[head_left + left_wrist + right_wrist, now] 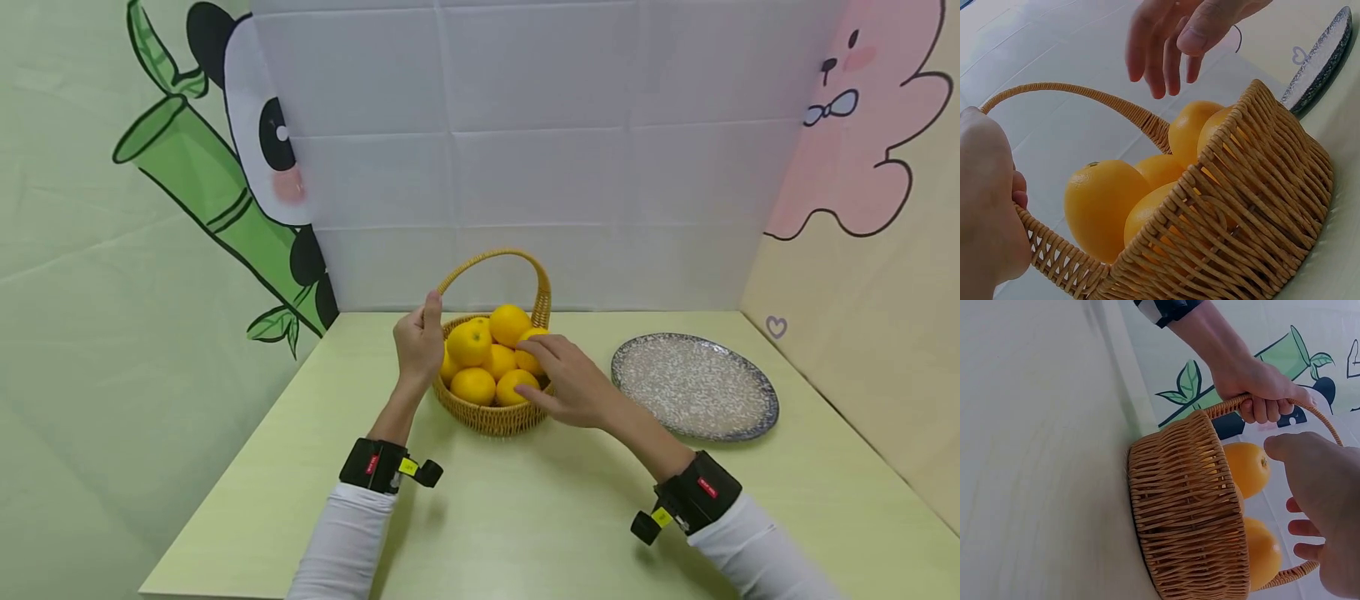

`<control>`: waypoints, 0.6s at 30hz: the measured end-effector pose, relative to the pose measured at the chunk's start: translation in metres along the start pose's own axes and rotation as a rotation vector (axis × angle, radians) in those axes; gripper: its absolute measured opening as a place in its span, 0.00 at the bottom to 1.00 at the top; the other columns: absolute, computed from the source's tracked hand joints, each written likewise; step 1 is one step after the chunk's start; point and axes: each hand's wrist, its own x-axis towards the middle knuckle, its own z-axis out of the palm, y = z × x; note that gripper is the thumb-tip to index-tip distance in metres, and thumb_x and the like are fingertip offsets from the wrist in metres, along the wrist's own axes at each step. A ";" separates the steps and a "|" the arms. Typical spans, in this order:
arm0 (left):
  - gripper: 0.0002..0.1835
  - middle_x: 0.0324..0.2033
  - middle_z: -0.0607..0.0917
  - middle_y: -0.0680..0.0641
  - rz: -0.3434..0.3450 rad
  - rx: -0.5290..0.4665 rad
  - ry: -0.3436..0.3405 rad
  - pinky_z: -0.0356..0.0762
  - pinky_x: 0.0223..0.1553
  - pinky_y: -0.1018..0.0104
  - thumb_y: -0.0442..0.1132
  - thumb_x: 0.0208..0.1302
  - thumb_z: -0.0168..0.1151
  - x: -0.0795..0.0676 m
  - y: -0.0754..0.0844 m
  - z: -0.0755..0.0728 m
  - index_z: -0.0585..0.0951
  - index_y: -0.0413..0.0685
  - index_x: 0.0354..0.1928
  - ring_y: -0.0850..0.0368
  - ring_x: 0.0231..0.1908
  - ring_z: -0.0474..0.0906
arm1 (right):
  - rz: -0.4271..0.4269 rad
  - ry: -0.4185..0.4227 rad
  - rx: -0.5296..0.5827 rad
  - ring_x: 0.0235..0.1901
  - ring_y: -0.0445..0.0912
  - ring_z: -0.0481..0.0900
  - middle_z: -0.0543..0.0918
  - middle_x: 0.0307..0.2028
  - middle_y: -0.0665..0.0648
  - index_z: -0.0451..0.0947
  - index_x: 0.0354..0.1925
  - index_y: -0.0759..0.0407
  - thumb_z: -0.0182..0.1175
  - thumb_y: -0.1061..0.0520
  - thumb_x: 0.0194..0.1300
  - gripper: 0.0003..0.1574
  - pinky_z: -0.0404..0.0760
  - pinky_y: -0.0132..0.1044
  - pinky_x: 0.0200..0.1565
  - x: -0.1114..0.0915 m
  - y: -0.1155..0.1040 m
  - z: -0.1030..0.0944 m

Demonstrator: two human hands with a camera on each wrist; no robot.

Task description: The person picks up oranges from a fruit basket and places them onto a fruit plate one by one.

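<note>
A wicker basket with a tall arched handle stands on the table, piled with several oranges. My left hand grips the left side of that handle, fingers curled round it and thumb pointing up. Over the basket's right side reaches my right hand, its fingers loosely spread and nothing between them. The left wrist view shows the right fingertips hanging just above the oranges, with a gap below them. One orange lies near the right thumb in the right wrist view.
To the right of the basket an oval speckled plate with a dark rim lies flat on the pale table. Cloth walls enclose the back and sides, with a panda and bamboo drawn at the left.
</note>
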 end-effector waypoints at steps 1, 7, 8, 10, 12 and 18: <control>0.35 0.09 0.59 0.52 0.001 0.000 -0.001 0.46 0.12 0.71 0.60 0.80 0.47 0.000 0.000 0.000 0.59 0.53 0.13 0.58 0.10 0.51 | 0.005 -0.020 -0.006 0.65 0.54 0.68 0.74 0.65 0.62 0.71 0.69 0.62 0.64 0.43 0.70 0.38 0.70 0.53 0.65 0.003 0.000 0.000; 0.35 0.09 0.59 0.52 0.010 0.006 -0.002 0.46 0.12 0.72 0.61 0.80 0.47 0.000 -0.003 0.000 0.59 0.53 0.13 0.59 0.10 0.51 | 0.007 -0.109 -0.064 0.68 0.57 0.65 0.69 0.70 0.65 0.67 0.73 0.63 0.62 0.37 0.71 0.46 0.67 0.56 0.67 0.021 0.003 0.005; 0.35 0.09 0.59 0.52 0.011 0.007 -0.001 0.46 0.12 0.72 0.61 0.80 0.47 0.000 -0.003 0.000 0.59 0.54 0.13 0.59 0.10 0.51 | 0.005 -0.118 -0.076 0.68 0.58 0.64 0.68 0.70 0.65 0.66 0.73 0.63 0.62 0.36 0.70 0.47 0.66 0.56 0.67 0.025 0.004 0.006; 0.35 0.09 0.59 0.52 0.014 0.007 -0.001 0.46 0.12 0.72 0.61 0.80 0.47 0.000 -0.003 0.000 0.58 0.54 0.13 0.59 0.10 0.50 | 0.004 -0.136 -0.091 0.68 0.58 0.64 0.68 0.70 0.65 0.66 0.74 0.63 0.62 0.35 0.70 0.48 0.65 0.57 0.68 0.032 0.004 0.007; 0.35 0.09 0.59 0.52 0.017 0.007 -0.001 0.46 0.12 0.72 0.60 0.80 0.47 0.000 -0.003 -0.001 0.59 0.54 0.13 0.59 0.10 0.51 | -0.005 -0.152 -0.103 0.68 0.57 0.64 0.68 0.70 0.66 0.65 0.74 0.63 0.62 0.34 0.69 0.49 0.65 0.56 0.69 0.040 0.005 0.009; 0.35 0.09 0.60 0.50 0.029 0.014 -0.008 0.46 0.11 0.71 0.60 0.80 0.46 0.000 -0.001 -0.001 0.59 0.52 0.13 0.58 0.09 0.51 | 0.000 -0.200 -0.103 0.69 0.55 0.63 0.67 0.71 0.63 0.64 0.76 0.62 0.60 0.33 0.70 0.50 0.65 0.53 0.70 0.061 0.007 0.014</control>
